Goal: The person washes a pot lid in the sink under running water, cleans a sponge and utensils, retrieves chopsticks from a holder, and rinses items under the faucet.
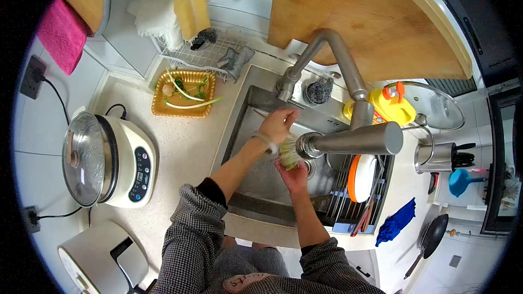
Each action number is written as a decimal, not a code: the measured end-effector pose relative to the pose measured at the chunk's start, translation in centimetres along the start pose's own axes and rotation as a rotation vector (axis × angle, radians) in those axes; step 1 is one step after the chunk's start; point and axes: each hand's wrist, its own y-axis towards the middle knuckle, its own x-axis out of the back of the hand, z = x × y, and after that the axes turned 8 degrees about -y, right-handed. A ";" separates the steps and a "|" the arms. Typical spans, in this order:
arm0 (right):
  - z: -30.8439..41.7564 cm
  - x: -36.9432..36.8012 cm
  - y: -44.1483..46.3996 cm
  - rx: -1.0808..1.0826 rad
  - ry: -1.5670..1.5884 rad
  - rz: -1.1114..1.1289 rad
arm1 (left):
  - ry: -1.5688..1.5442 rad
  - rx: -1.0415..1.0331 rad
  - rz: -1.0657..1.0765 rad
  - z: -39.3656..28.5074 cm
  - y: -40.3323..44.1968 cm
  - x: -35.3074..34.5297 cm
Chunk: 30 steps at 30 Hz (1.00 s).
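Observation:
Over the steel sink (242, 185), my right hand (292, 175) is cupped with its fingers closed around the lower end of a pale yellow-green leafy bunch (289, 152). Its exact kind is not clear. My left hand (279, 122) is just above the bunch, fingers bent and together. What lies inside that hand is hidden, and a thin pale stick shows beside it. A grey faucet (354, 142) reaches over the sink, its spout head close to the bunch and both hands.
A gold tray (182, 112) holds scallions and herbs left of the sink. Further left are an electric pot (128, 163) and a white appliance (103, 256). Plates (362, 177) stand in a rack on the right. A yellow bottle (392, 106) stands behind the faucet.

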 end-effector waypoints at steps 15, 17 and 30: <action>0.3 -6.0 -0.9 0.145 -0.385 0.002 | -0.100 0.163 0.208 1.4 3.0 -0.5; 0.5 -6.4 -1.5 0.205 -0.467 -0.042 | -0.175 0.232 0.178 2.3 0.5 0.4; -0.1 -13.1 -5.1 0.392 -0.586 -0.307 | -0.456 0.452 -0.046 9.1 -9.7 -1.6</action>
